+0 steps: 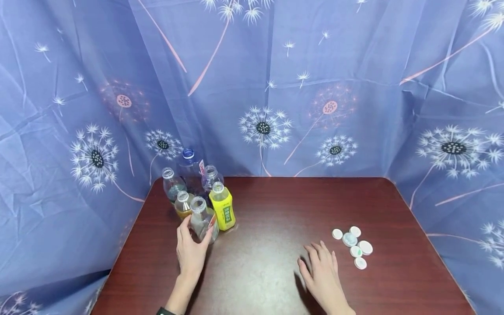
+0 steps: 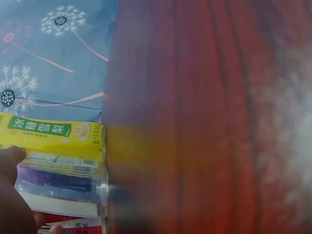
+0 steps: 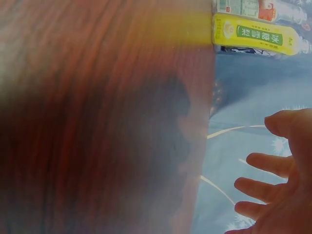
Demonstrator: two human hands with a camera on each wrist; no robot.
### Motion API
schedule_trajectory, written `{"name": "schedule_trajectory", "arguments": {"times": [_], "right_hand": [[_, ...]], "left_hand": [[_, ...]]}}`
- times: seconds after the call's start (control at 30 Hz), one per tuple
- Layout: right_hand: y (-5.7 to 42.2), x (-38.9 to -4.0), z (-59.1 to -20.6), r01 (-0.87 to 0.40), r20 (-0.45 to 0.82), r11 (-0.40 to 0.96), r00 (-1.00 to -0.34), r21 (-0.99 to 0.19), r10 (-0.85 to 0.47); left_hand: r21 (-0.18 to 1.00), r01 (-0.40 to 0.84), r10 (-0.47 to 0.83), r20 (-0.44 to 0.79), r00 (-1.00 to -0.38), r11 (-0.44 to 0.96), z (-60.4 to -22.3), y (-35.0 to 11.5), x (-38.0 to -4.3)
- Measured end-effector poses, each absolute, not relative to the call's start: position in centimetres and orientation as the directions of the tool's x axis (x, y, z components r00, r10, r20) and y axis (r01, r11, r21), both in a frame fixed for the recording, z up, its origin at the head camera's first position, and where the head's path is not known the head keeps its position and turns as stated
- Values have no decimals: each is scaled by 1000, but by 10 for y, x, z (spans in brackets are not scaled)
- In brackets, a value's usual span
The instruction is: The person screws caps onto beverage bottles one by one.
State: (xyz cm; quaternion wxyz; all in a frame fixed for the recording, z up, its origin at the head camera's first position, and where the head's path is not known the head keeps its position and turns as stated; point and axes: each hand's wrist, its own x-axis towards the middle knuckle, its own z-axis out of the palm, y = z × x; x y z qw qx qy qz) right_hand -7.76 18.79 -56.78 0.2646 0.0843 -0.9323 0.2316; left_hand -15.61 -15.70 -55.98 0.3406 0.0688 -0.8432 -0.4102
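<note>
In the head view my left hand (image 1: pixel 190 250) grips an uncapped clear bottle (image 1: pixel 199 217), thumb on one side and fingers on the other. It stands upright at the front of a cluster of bottles. Beside it is a yellow-labelled bottle (image 1: pixel 222 209) with an open neck. Behind them stand a small bottle with yellowish contents (image 1: pixel 183 199), a clear bottle (image 1: pixel 170 181), a tall blue-tinted bottle (image 1: pixel 189 168) and a purplish bottle (image 1: pixel 212 176). My right hand (image 1: pixel 323 278) holds nothing, fingers spread above the table, left of several round caps (image 1: pixel 349 239).
The dark red wooden table (image 1: pixel 275 210) has its back edge against a blue curtain (image 1: pixel 220 100) printed with dandelions. Curtain fabric also hangs along both sides. The caps lie in a loose group on the right half of the table.
</note>
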Motion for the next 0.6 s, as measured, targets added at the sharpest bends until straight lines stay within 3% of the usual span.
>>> {"name": "schedule_trajectory", "arguments": {"times": [0.37,0.6], "right_hand": [[189,-73,-570,-252,498,875,-867,-413,-14],[192,-75,-569,-260,510,870,-860,-419,-11]], "left_hand": [[843,172,-312,368,-876,510,-556,-157,-141],[873,267,-150,353,-924,407,-557,-156,-139]]}}
